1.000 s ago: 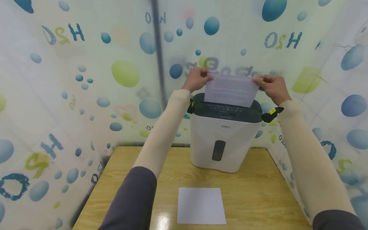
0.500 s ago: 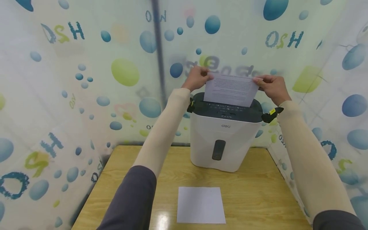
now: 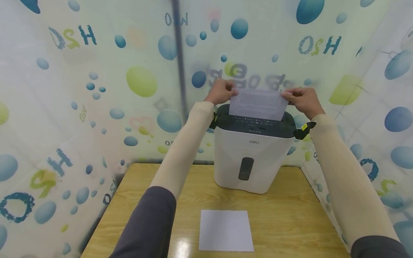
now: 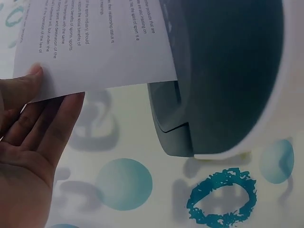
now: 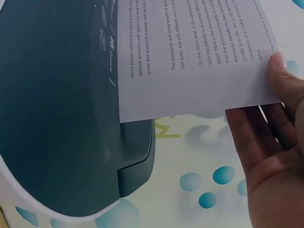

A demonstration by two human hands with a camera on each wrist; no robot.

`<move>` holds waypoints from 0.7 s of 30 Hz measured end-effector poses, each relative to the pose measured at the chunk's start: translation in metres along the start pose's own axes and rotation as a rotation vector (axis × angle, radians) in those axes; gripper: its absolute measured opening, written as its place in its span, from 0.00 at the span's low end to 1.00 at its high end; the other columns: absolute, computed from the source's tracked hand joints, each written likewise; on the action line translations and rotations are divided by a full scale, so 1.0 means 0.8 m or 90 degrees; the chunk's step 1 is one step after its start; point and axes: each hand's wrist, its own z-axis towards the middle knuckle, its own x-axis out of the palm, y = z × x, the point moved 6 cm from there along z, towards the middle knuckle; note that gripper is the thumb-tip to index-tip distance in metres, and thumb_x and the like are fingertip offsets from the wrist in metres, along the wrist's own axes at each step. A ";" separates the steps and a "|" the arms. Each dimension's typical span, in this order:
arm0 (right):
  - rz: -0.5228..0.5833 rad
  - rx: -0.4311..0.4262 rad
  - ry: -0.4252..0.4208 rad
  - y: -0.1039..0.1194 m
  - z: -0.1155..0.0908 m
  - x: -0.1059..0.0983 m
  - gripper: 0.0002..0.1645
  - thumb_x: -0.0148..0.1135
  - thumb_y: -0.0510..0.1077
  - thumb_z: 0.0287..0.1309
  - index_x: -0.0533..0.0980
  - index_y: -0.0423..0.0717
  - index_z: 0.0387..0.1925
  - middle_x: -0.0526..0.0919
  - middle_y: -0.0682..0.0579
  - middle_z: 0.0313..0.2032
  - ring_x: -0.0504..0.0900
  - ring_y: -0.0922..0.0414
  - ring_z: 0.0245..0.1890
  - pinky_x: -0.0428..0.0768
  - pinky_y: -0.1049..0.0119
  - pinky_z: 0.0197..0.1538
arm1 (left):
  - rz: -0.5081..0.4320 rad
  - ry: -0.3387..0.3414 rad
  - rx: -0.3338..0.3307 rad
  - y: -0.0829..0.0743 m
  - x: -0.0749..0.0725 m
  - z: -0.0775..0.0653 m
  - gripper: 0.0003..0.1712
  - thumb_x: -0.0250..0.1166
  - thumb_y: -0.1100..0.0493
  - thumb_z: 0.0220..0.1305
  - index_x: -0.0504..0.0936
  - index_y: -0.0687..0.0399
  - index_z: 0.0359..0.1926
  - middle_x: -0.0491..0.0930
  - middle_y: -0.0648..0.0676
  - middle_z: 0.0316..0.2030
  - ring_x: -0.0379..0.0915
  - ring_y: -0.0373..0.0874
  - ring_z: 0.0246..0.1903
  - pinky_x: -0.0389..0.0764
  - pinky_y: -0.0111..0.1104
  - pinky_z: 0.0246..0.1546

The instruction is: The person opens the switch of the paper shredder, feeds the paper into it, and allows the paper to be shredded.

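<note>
A printed sheet of paper (image 3: 258, 104) stands upright in the slot of a paper shredder (image 3: 248, 157), its lower edge hidden inside the dark top. My left hand (image 3: 221, 91) pinches the sheet's upper left corner between thumb and fingers. At the upper right corner my right hand (image 3: 304, 101) pinches it the same way. The left wrist view has the thumb on the printed face of the paper (image 4: 109, 52) and the fingers behind. In the right wrist view, lines of text run across the paper (image 5: 190, 90), whose edge meets the dark shredder lid (image 5: 61, 109).
A blank white sheet (image 3: 226, 231) lies on the wooden table (image 3: 284, 215) in front of the shredder. Behind and at both sides hangs a patterned curtain (image 3: 142, 118) with blue and green spots, close to the table's edges.
The printed sheet has sunk slightly lower into the shredder's slot. Both hands have come down a little with it, still holding its top corners.
</note>
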 end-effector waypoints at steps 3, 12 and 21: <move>-0.032 -0.001 0.009 -0.001 0.001 0.003 0.34 0.64 0.62 0.65 0.81 0.40 0.60 0.85 0.64 0.41 0.84 0.71 0.36 0.82 0.55 0.60 | 0.012 0.012 -0.015 0.005 0.004 0.000 0.07 0.66 0.57 0.72 0.87 0.54 0.42 0.85 0.53 0.42 0.80 0.44 0.40 0.79 0.33 0.42; -0.093 -0.011 0.028 -0.008 -0.002 0.010 0.34 0.63 0.61 0.67 0.81 0.38 0.59 0.87 0.42 0.53 0.88 0.61 0.40 0.79 0.45 0.63 | 0.052 0.027 -0.012 0.010 0.013 -0.003 0.13 0.66 0.55 0.72 0.87 0.57 0.51 0.84 0.55 0.46 0.74 0.44 0.40 0.75 0.32 0.40; -0.118 -0.022 0.044 -0.016 -0.009 0.015 0.32 0.63 0.61 0.68 0.81 0.39 0.59 0.88 0.42 0.51 0.88 0.46 0.46 0.79 0.45 0.61 | 0.073 0.037 0.009 0.009 0.021 -0.011 0.13 0.66 0.56 0.72 0.87 0.59 0.51 0.85 0.57 0.49 0.77 0.45 0.43 0.78 0.34 0.44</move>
